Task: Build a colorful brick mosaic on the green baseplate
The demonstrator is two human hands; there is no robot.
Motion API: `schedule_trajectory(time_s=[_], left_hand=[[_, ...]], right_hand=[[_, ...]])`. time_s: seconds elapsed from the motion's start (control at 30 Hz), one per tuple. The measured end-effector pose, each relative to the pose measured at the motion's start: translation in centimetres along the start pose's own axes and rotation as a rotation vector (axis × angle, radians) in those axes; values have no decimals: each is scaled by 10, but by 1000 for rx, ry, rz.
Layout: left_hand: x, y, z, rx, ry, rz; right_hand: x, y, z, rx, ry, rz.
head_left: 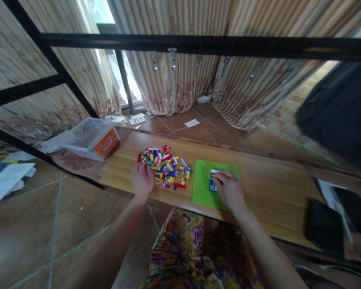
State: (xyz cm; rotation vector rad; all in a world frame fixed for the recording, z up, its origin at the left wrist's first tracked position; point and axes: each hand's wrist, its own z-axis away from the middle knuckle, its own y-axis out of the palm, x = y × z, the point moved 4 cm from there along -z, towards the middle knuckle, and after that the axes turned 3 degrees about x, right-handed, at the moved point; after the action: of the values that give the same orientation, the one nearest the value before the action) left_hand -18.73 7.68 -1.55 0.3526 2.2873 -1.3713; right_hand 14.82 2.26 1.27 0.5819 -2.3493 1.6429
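A heap of small toy bricks (167, 164) in many colours lies on the wooden bench. At its near left edge rests my left hand (142, 179), fingers curled down; whatever they hold is hidden. To the right of the heap is a green baseplate (202, 180), flat on the bench. A small build of blue and white bricks (212, 185) stands on the plate. My right hand (231, 189) is over this build, thumb and fingers pinched on a toy brick at its top. The hand covers the build's right part.
A clear plastic box (92, 138) with an orange label stands beyond the bench's left end. Black metal bars (180, 42) cross in front of the curtains. A dark tablet-like object (325, 226) lies at the bench's right end. Papers (192, 123) are on the tiled floor.
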Motion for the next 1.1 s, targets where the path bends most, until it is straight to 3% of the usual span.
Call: schedule_trajectory(time_s=[0.5, 0.8, 1.1], left_hand=[[0, -1, 0, 0, 29, -7], [0, 0, 1, 3, 29, 2], [0, -1, -1, 9, 29, -1]], right_hand=[[0, 1, 4, -84, 41, 10], [17, 5, 20, -16, -13, 316], [17, 9, 26, 9, 10, 321]])
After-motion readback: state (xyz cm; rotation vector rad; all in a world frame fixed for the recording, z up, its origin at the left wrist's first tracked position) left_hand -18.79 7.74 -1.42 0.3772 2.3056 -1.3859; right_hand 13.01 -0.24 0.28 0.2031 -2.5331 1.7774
